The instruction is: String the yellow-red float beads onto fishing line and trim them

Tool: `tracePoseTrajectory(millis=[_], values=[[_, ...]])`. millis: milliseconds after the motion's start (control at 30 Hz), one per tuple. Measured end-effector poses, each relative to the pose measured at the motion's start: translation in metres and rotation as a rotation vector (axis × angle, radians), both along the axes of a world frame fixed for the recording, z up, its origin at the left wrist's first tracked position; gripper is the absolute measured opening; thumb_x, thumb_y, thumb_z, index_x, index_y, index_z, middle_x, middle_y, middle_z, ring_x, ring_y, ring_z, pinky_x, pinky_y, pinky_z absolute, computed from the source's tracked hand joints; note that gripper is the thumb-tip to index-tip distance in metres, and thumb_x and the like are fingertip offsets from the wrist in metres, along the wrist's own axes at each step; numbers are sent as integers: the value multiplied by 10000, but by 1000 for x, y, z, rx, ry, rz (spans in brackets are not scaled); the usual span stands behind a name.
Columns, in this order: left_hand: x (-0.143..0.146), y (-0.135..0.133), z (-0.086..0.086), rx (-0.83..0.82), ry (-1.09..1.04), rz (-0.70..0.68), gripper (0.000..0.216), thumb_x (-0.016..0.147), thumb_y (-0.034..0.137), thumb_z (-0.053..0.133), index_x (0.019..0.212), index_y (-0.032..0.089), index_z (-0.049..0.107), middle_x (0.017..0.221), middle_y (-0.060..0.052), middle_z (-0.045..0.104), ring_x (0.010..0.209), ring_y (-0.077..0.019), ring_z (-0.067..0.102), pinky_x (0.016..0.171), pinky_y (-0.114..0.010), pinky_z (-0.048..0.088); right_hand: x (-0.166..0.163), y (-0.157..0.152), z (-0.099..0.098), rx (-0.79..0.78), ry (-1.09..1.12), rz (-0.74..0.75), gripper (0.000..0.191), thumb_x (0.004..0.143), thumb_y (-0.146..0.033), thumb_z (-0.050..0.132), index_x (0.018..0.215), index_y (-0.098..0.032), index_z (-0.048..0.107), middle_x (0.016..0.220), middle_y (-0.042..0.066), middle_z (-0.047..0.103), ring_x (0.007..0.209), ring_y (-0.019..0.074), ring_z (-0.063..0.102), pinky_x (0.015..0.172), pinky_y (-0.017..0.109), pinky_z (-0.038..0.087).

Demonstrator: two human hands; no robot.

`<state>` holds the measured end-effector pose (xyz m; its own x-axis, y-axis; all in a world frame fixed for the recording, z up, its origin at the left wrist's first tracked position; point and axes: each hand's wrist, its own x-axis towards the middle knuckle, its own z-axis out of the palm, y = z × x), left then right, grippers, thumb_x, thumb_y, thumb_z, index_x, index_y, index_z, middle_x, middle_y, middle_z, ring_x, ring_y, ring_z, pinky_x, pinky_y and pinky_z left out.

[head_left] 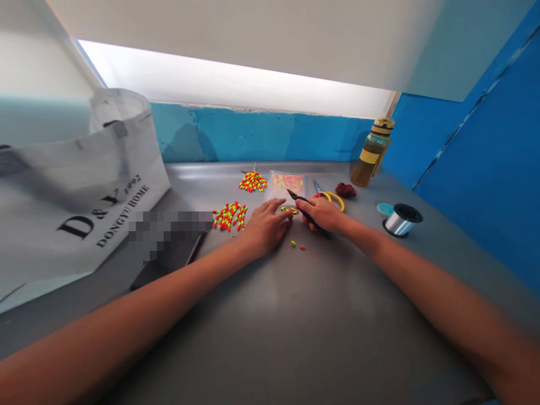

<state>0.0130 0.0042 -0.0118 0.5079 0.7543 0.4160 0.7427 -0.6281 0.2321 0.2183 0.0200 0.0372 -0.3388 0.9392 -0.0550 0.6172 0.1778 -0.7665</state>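
Close to the far edge of the desk [295, 315], a person's left hand [265, 228] lies palm down, its fingers [280, 211] together and reaching toward a small cluster of red-and-yellow beads [289, 210], too close to tell whether they touch. Just beside it, the right hand [320, 215] has its fingers [306, 205] clamped around a slim black tool [314, 216], whose tip points over the cluster. Two loose beads [297, 246] sit on the near side of the hands. To the left are a heap of beads [230, 216] and, nearer the far edge, another heap [253, 181]. Behind the hands lie a clear plastic bag [286, 185] and yellow-handled scissors [333, 198]. Toward the right edge stand a reel of clear line [400, 221] and an amber bottle [371, 152], while a large white paper bag [84, 191] slumps at the left.
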Motion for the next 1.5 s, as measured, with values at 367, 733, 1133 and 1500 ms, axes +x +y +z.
tracePoseTrajectory(millis=[367,733,1133,1500], values=[[2,-4,8,-18,7,21,210,954,241,481,1053,197,661,1399,-143,566,1339,-313,487,1112,-504,403,0,0,0,21,-23,-2,397,1007,-428,468,709,-180,555,509,-22,568,432,103,538,459,209,400],[5,-5,13,-28,-71,53,188,968,233,468,984,201,652,1156,-135,694,1137,-297,614,986,-472,469,1,1,-1,17,-13,11,405,1013,-423,469,702,-178,557,510,-20,568,433,95,529,462,206,390],[9,-1,27,-652,-984,203,139,808,322,693,843,191,664,825,-47,702,763,-182,651,666,-292,487,4,4,-6,6,7,40,404,1008,-463,456,730,-185,547,581,-1,602,452,103,539,460,222,404],[-2,7,31,-858,-1335,250,212,775,256,767,981,209,746,1035,-89,748,900,-169,670,698,-260,453,4,-2,1,0,34,198,436,977,-561,465,819,-175,591,656,2,615,486,100,517,491,244,374]])
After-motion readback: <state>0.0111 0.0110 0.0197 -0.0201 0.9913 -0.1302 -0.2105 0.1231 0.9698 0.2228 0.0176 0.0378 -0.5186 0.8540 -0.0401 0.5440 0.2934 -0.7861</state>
